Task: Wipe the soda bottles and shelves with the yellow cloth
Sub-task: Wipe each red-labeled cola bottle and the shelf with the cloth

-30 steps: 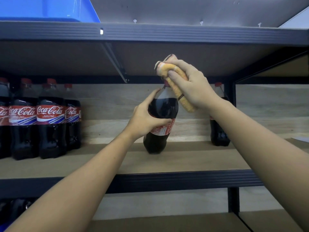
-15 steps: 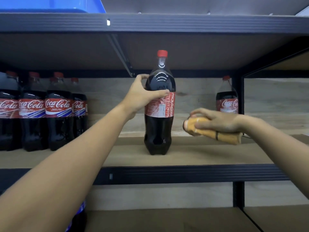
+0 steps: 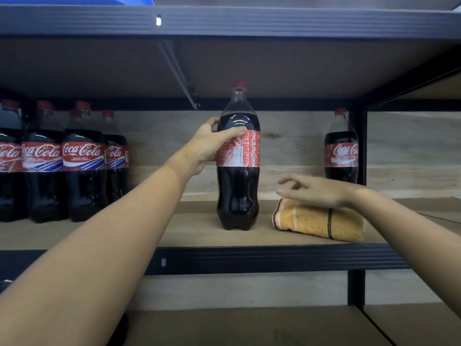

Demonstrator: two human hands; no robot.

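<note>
Trouble could come if the left hand (image 3: 209,146), wrapped round the tall soda bottle (image 3: 238,158) standing on the shelf (image 3: 199,233), tugs and tips it, while the right hand (image 3: 314,191) hangs open, holding nothing, above the yellow cloth (image 3: 316,221) lying beside the bottle.

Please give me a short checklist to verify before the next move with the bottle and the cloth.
1. Left hand grips the middle bottle at its label: ok.
2. Middle bottle upright on the shelf: ok.
3. Red cap on: ok; tightness: cannot tell.
4. Yellow cloth held for wiping: not ok; it lies folded on the shelf, right hand open over it.
5. Cloth apart from the bottle: ok.
6. Bottle clean all round: cannot tell.
</note>
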